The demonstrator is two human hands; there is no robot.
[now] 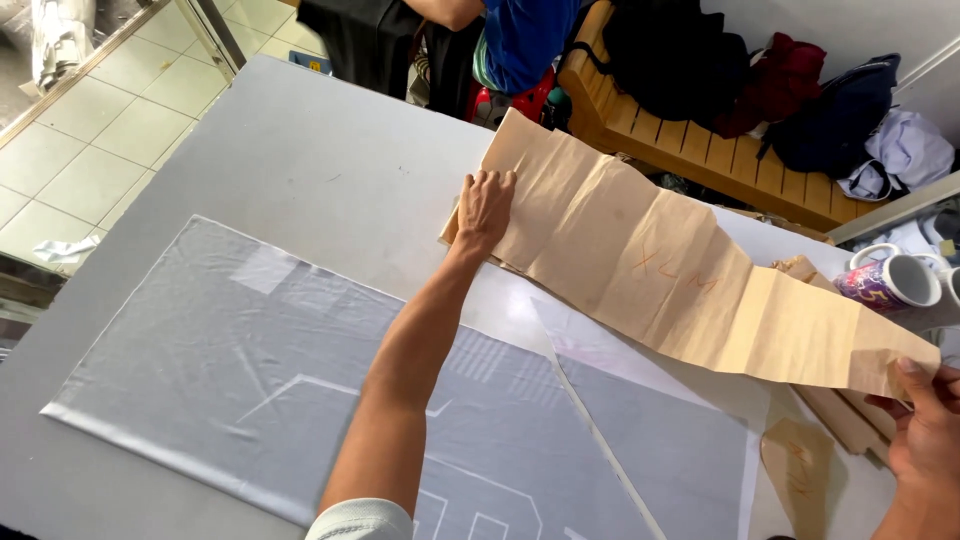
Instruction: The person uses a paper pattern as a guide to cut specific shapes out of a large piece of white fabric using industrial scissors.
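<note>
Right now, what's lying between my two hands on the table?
In the head view, the long creased brown paper pattern spans from the left hand to the right hand; nothing else sits on it.
</note>
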